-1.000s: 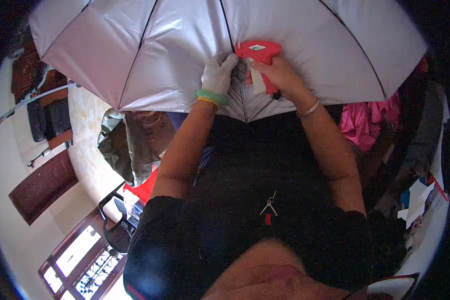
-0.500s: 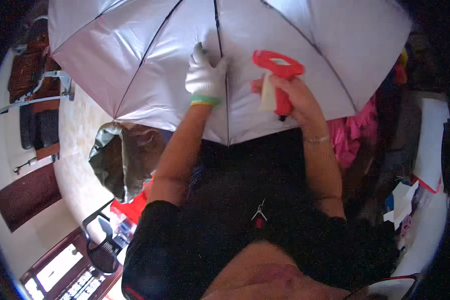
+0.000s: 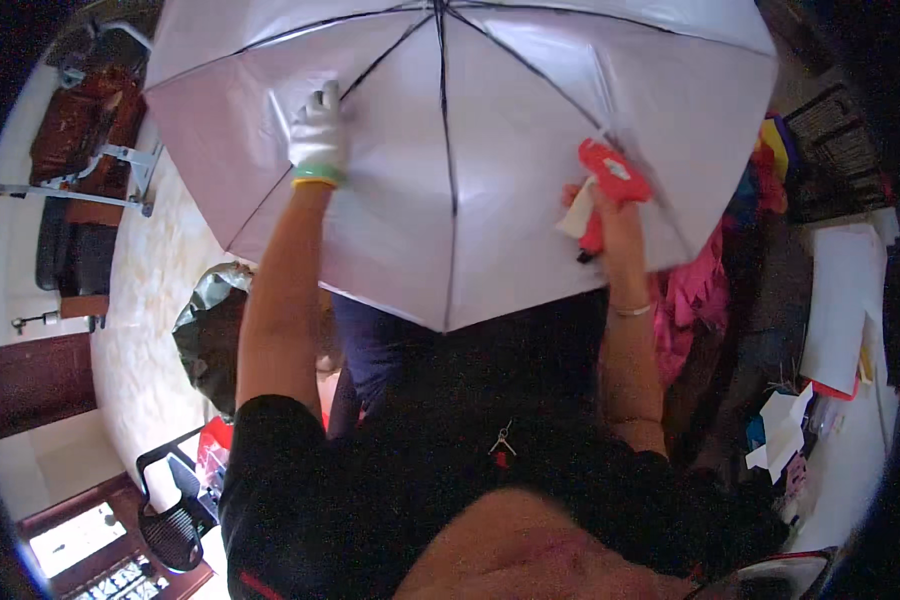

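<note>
An open umbrella [image 3: 390, 240] with a silver inner face and dark ribs spreads before me, its ribs meeting at the top middle. My left hand [image 3: 318, 135] wears a white knit glove with a green and yellow cuff. Its fingers are curled in at a rib on the left side and seem closed on it; the grip is partly hidden. On the right, my bare right hand [image 3: 615, 215] is wrapped round a red gun-shaped hand tool [image 3: 612, 172] with a cream trigger. The tool's front end is close to a right-hand rib; contact cannot be made out.
Pink cloth [image 3: 685, 310] lies beyond my right forearm. At far right are a white panel [image 3: 835, 300] and folded white paper [image 3: 782, 430]. A dark bag-like thing [image 3: 210, 345] rests on the pale floor at left, near a black chair [image 3: 170, 525].
The umbrella has shifted down, bringing its rib hub into view. My left hand has moved left, its fingers now curled at a rib. My right hand has carried the red tool right and slightly down.
</note>
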### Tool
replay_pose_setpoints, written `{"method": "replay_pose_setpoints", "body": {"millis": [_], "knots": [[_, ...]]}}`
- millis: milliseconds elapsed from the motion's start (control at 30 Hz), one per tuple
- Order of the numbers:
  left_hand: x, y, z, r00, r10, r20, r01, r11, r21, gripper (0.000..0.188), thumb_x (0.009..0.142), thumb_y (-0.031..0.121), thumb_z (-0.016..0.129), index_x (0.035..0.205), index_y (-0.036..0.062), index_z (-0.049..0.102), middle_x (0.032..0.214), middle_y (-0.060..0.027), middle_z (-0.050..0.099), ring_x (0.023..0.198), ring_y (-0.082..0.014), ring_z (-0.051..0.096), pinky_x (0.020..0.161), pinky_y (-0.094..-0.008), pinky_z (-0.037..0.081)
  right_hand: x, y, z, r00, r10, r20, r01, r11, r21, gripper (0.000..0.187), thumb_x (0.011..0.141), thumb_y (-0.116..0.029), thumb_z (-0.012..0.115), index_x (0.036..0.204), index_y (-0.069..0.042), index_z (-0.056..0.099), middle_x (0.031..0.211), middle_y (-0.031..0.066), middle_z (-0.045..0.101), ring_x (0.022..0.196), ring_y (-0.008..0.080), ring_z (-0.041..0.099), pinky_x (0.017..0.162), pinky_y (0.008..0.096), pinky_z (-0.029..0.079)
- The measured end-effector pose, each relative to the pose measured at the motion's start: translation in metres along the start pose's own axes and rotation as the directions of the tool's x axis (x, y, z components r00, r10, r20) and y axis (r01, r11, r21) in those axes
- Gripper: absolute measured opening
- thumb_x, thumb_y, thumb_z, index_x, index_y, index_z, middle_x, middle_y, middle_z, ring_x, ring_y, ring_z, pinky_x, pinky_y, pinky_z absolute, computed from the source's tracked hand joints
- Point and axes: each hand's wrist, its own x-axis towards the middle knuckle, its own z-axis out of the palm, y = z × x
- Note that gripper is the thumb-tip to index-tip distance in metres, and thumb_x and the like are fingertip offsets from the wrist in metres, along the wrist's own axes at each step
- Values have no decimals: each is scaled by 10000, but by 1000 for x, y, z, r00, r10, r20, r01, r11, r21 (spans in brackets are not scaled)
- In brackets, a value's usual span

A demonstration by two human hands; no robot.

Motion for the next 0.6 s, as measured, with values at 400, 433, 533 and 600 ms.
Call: {"method": "replay_pose_setpoints", "body": {"millis": [400, 433, 533, 600], "knots": [[-101, 126, 24, 936, -131, 327, 226, 935, -273, 591, 820, 335, 571, 1323, 154, 317, 1232, -172, 442, 859, -372, 617, 688, -474, 526, 17, 39, 13, 994, 29, 103, 36, 817, -575, 247, 866, -172, 519, 953, 31, 628, 837, 93, 673, 757, 157, 638, 692, 288, 493], [-99, 123, 28, 936, -127, 329, 220, 940, -261, 591, 820, 335, 571, 1323, 154, 317, 1232, -172, 442, 859, -372, 617, 688, -474, 526, 24, 28, 26, 987, 55, 150, 36, 837, -546, 262, 861, -186, 520, 973, 29, 620, 845, 90, 671, 758, 157, 636, 694, 288, 492], [-80, 122, 43, 977, -118, 178, 178, 908, -378, 513, 803, 365, 596, 1240, 155, 426, 1153, -156, 526, 853, -353, 621, 699, -454, 519, 79, 41, 35, 946, 11, 323, 183, 805, -565, 312, 860, -215, 512, 1054, 19, 584, 877, 83, 664, 766, 164, 634, 693, 284, 492], [-59, 120, 43, 990, -142, 17, 127, 820, -559, 453, 811, 389, 571, 1169, 131, 473, 1052, -154, 564, 846, -369, 609, 707, -476, 490, 104, 33, 57, 939, -26, 342, 156, 921, -357, 287, 855, -259, 508, 998, -32, 609, 791, 65, 657, 682, 162, 615, 616, 319, 493]]}}
